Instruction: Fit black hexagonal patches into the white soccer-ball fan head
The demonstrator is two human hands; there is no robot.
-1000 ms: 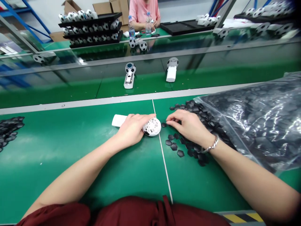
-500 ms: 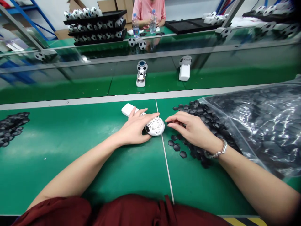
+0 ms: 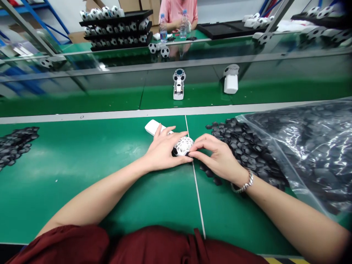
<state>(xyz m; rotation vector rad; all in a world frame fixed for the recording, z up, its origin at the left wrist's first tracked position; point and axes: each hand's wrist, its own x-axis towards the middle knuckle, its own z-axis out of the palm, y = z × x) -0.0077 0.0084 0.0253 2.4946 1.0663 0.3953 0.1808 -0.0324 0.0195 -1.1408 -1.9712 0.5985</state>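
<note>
A white hand-held fan (image 3: 182,145) with a round perforated head and a white handle lies on the green table (image 3: 82,168). My left hand (image 3: 165,151) grips it around the neck and head. My right hand (image 3: 217,156) presses its fingertips against the lower right edge of the fan head; a small black piece seems to sit under them, though I cannot tell for sure. Loose black hexagonal pieces (image 3: 242,146) lie just right of my right hand.
A clear plastic bag (image 3: 308,146) full of black pieces fills the right side. Another black pile (image 3: 15,143) lies far left. Two fans (image 3: 178,83) (image 3: 230,79) rest on the belt beyond. Black trays of ball-patterned fans (image 3: 118,25) and a person in pink (image 3: 178,11) are at the back.
My right hand left the loose black pieces and came left to the fan head. My left hand turned the fan, so its handle points away to the upper left.
</note>
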